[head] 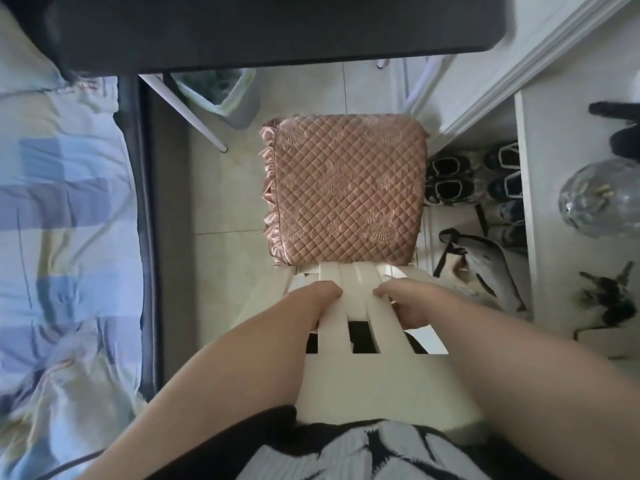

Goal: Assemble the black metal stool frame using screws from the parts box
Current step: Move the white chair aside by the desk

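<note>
Since neither black metal stool frame nor parts box is in view, assembly appears unstarted; left hand (323, 297) and right hand (403, 301), set apart, grip the white slatted chair back (360, 299).

No text, label, brand or number can be read anywhere

I list: pale tiled floor (221, 202), bearing a white slatted chair (358, 299) and a lined waste bin (225, 95); a pink quilted cushion (349, 192) lies on the chair's seat.
</note>
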`<action>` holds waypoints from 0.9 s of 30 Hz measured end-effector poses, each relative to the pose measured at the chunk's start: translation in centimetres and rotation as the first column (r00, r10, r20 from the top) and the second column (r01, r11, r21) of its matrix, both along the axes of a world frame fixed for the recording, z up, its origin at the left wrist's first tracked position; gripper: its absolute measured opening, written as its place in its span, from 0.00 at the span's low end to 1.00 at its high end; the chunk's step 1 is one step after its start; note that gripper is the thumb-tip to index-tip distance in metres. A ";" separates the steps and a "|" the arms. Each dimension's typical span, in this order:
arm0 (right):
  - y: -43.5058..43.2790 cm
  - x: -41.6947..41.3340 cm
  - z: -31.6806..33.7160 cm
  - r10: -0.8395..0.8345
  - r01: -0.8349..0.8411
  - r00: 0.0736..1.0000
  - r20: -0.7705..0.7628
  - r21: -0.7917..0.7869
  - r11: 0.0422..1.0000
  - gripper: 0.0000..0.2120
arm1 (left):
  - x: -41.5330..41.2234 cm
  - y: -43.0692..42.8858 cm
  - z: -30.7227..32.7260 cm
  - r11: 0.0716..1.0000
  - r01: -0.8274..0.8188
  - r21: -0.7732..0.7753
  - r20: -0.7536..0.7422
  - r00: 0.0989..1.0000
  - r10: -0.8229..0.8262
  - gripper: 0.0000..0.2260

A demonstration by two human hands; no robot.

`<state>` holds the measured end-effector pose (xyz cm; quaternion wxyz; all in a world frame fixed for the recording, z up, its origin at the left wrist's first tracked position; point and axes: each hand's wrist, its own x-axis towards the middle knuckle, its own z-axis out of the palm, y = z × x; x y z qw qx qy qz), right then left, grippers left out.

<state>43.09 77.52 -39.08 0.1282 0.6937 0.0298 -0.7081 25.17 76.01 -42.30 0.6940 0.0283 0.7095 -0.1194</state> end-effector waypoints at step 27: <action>8.3 -4.9 6.5 0.275 -0.283 0.959 0.070 0.159 0.946 0.12 | -4.4 7.5 3.7 0.949 0.169 0.266 -0.073 0.985 -0.155 0.18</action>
